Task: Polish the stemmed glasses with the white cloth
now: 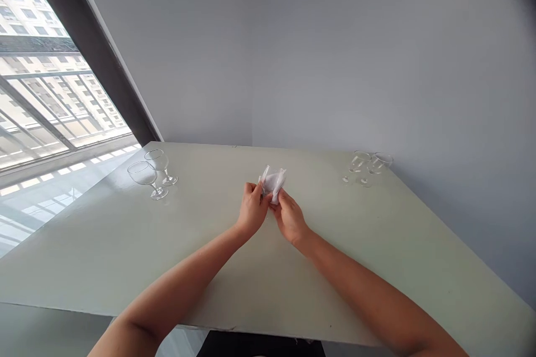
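Note:
Over the middle of the table, both hands grip a crumpled piece of thin white tissue paper (274, 181). My left hand (253, 209) is closed on its left side, thumb at the near edge. On the right side, my right hand (290, 216) pinches it between thumb and fingers. The tissue's top edges stick up in loose points. Whether anything is wrapped inside cannot be made out.
Two clear stemmed glasses (159, 194) stand upright at the table's left. At the far right corner are two more stemmed glasses (363, 181). The pale table (201, 284) meets grey walls at its back and right; a window (46, 83) lies to the left.

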### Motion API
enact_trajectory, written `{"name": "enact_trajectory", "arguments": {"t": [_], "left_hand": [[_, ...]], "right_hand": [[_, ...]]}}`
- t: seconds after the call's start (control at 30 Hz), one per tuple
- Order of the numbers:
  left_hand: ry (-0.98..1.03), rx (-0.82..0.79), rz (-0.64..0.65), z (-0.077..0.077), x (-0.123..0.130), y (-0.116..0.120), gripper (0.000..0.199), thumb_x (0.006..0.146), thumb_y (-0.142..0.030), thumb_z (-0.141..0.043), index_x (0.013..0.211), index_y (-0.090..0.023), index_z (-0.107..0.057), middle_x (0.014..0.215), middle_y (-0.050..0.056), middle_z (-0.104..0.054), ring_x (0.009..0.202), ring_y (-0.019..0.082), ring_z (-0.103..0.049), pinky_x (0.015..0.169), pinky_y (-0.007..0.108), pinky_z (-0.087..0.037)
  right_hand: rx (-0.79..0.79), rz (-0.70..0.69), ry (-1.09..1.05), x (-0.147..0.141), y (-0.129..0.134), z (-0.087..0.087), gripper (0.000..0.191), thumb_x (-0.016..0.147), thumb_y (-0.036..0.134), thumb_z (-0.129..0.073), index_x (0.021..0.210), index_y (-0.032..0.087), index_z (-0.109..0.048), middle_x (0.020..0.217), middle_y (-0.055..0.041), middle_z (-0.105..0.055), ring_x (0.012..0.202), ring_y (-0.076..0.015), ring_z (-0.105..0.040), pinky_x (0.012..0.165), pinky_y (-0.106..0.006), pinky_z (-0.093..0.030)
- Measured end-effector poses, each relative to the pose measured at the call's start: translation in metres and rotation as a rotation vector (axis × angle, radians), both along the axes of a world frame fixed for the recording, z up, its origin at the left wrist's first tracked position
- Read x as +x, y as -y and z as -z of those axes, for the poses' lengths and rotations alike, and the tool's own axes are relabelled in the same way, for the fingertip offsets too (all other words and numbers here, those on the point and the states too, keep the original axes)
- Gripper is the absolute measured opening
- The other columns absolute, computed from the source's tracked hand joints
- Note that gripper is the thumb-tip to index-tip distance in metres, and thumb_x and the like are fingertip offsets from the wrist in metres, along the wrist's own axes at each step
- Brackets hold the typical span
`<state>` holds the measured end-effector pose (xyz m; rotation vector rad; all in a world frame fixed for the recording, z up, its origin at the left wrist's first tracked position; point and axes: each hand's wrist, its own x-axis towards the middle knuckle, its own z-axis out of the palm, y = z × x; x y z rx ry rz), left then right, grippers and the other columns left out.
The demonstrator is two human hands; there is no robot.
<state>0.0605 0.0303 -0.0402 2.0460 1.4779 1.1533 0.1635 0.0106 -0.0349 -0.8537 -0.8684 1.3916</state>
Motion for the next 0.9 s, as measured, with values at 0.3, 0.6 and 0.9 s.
{"name": "enact_trajectory", "arguments": {"t": [0.3,0.6,0.9], "left_hand": [[0.046,-0.236,0.187,-0.012,-0.012,0.002,0.042,0.079,-0.027,-0.050,0.121,-0.023,-0.047,0.129,0.012,-0.042,0.113,0.027,-0.043,0.088,0.044,-0.038],[0.826,-0.646,0.342,-0.034,-0.024,-0.004,0.055,0.071,-0.037,-0.066,0.115,-0.014,-0.043,0.101,0.013,-0.063,0.092,0.020,-0.059,0.084,0.034,-0.042],[1.259,-0.619,0.058,-0.045,-0.042,-0.004,0.029,0.069,-0.026,-0.069,0.088,-0.013,-0.052,0.093,0.010,-0.063,0.089,0.021,-0.063,0.078,0.032,-0.050]], "right_hand": [[-0.091,-0.220,-0.051,0.009,-0.004,0.006,0.033,0.069,0.051,-0.061,0.078,0.020,-0.058,0.070,0.0003,-0.058,0.068,-0.0142,-0.054,0.062,-0.027,-0.042],[-0.131,-0.446,-0.012,0.016,-0.003,0.006,0.033,0.067,0.049,-0.065,0.072,0.017,-0.060,0.065,0.0002,-0.054,0.059,-0.0113,-0.048,0.056,-0.025,-0.039],[0.430,-0.039,0.911,0.049,-0.002,-0.033,0.031,0.079,0.047,-0.050,0.088,0.020,-0.063,0.083,-0.0049,-0.062,0.077,-0.0196,-0.053,0.069,-0.031,-0.040]]}}
